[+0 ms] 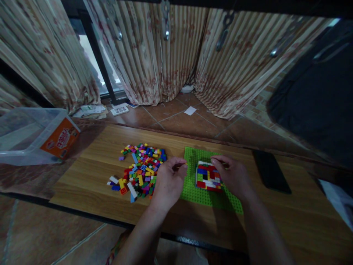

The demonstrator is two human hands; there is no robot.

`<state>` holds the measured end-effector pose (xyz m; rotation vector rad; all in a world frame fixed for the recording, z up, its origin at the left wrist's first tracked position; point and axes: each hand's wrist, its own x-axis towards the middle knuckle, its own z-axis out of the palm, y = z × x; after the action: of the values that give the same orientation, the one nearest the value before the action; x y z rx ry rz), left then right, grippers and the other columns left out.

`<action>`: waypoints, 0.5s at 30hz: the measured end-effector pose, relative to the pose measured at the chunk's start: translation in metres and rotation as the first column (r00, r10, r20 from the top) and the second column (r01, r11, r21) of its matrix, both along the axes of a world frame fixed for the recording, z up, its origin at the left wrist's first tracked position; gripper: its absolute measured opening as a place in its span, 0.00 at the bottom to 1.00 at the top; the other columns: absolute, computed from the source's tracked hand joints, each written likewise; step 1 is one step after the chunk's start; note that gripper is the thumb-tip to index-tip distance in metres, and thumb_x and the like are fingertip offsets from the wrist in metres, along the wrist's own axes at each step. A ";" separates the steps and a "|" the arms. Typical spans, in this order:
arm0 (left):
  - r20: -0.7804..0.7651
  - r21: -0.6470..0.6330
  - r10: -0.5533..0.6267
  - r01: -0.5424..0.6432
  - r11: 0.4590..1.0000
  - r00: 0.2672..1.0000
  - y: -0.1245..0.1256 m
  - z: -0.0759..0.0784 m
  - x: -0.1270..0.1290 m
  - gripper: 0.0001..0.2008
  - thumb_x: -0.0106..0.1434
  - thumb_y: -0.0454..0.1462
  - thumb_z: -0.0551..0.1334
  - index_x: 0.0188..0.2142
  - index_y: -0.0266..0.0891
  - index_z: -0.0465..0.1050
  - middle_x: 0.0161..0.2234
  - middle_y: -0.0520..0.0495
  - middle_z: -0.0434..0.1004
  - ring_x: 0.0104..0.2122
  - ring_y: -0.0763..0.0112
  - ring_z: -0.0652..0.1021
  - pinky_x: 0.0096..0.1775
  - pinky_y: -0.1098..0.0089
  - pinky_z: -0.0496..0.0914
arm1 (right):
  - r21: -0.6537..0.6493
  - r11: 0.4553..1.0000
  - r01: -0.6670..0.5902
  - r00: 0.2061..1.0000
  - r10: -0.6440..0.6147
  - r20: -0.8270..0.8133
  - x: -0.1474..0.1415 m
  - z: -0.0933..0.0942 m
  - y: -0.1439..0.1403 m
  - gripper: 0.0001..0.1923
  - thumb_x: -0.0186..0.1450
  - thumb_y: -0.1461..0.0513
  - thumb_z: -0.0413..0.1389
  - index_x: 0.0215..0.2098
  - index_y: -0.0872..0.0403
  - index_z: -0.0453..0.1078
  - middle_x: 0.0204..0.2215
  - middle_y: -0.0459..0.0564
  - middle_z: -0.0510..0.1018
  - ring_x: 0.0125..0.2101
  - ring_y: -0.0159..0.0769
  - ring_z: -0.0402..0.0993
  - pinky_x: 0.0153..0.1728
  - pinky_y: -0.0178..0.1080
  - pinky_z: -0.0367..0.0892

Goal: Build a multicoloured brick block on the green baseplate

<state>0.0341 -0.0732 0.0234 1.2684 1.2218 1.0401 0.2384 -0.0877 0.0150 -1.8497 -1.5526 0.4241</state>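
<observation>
Head view: left hand [168,180] curls, fingertips pinched, contents too small to tell. Right hand [233,176], half open, touches the knobbly block [207,176] on the green studded plate [193,191] mid-table [82,176]. Loose bricks [140,171] lie left.

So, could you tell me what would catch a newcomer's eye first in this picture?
Probably the bright pile of small coloured bricks on the wooden table, left of centre. Next to it lies a green baseplate carrying a flat multicoloured brick build; the right hand rests against that build, while the left hand hovers at the baseplate's left edge with fingertips pinched together. A black phone lies further right.
</observation>
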 end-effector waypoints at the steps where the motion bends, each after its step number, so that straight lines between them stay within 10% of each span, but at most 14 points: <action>1: 0.000 -0.004 -0.002 0.002 1.000 1.000 0.000 0.000 0.000 0.07 0.58 0.35 0.61 0.36 0.36 0.77 0.32 0.46 0.79 0.33 0.66 0.77 0.36 0.69 0.71 | 0.001 1.000 0.013 1.000 -0.013 -0.011 -0.001 -0.001 0.001 0.16 0.64 0.53 0.52 0.38 0.52 0.77 0.37 0.52 0.81 0.37 0.41 0.76 0.40 0.43 0.68; 15: 0.010 -0.006 -0.002 0.002 1.000 1.000 0.002 0.001 -0.003 0.06 0.58 0.35 0.61 0.35 0.36 0.76 0.31 0.47 0.78 0.31 0.69 0.76 0.35 0.71 0.70 | -0.054 0.997 0.058 0.988 -0.065 -0.137 -0.010 -0.016 0.009 0.14 0.59 0.53 0.58 0.38 0.51 0.78 0.39 0.52 0.82 0.39 0.43 0.77 0.44 0.46 0.69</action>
<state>0.0307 -0.0711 0.0243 1.2583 1.2152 1.0393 0.2279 -0.0785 -0.0015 -1.8597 -1.4002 0.5557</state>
